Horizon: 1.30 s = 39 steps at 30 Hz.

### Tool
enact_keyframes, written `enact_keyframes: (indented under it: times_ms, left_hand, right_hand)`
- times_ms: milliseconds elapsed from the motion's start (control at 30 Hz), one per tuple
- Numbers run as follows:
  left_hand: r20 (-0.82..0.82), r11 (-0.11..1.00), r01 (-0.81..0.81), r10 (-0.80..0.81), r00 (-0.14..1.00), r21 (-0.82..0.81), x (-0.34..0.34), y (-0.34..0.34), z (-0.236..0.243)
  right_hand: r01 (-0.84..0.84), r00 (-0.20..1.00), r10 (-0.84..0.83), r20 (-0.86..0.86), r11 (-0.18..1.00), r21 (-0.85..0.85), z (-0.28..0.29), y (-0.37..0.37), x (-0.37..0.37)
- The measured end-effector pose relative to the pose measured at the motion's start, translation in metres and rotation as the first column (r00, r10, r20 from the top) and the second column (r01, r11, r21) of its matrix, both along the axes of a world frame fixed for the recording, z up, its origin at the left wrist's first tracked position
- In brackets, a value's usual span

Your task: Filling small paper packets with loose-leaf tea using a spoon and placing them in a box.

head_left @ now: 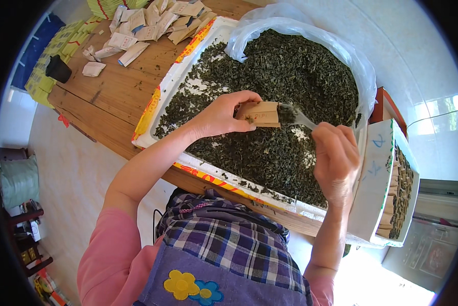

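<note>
My left hand point(219, 116) is closed around a small brown paper packet point(261, 113), its mouth toward the right. In my right hand point(336, 158) is a spoon point(304, 120), pale and see-through looking, its handle mostly hidden by my fingers. The spoon's bowl carries dark dried leaves point(288, 113) right at the packet's mouth; whether the tip is inside, I cannot tell. Both hands are above a shallow white foam tray point(146, 139) with yellow and red tape on its sides. Loose dried leaves point(305, 66) cover most of it, heaped highest at the far right.
A clear plastic bag point(364, 81) lines the tray's far right. Against the right side stands a white foam box point(377, 173) with rows of upright brown packets point(400, 199). Loose packets point(147, 31), a black cup point(58, 69) and yellow-green boxes point(41, 81) lie on the wooden table point(106, 94).
</note>
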<state>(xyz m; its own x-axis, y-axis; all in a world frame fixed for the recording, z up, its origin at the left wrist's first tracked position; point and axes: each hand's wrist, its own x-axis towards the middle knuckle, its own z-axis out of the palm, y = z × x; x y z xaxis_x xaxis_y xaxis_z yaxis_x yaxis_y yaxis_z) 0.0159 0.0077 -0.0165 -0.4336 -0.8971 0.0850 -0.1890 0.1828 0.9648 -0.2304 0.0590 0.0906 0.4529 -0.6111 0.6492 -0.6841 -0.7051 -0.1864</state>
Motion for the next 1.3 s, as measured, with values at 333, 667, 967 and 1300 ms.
enact_keyframes:
  times_ms: [333, 667, 967, 1300]
  left_hand:
    - [-0.058, 1.000, 0.017, -0.017, 0.998, 0.008, -0.003, -0.001, -0.003]
    - [-0.166, 0.997, 0.025, -0.012, 0.986, 0.076, 0.001, -0.002, -0.001]
    - [-0.543, 0.934, 0.212, -0.025, 0.840, 0.286, 0.003, 0.000, 0.008]
    - [-0.506, 0.942, 0.136, 0.041, 0.862, 0.308, 0.006, -0.002, -0.002]
  right_hand:
    - [-0.088, 0.988, 0.081, -0.129, 0.995, -0.046, 0.006, 0.004, 0.004]
    - [0.118, 0.992, -0.113, 0.064, 0.990, -0.078, -0.007, 0.011, -0.020]
    - [0.273, 0.915, -0.352, 0.199, 0.901, 0.336, -0.068, 0.029, -0.046]
    - [0.249, 0.911, -0.357, 0.206, 0.875, 0.414, -0.091, 0.027, -0.049]
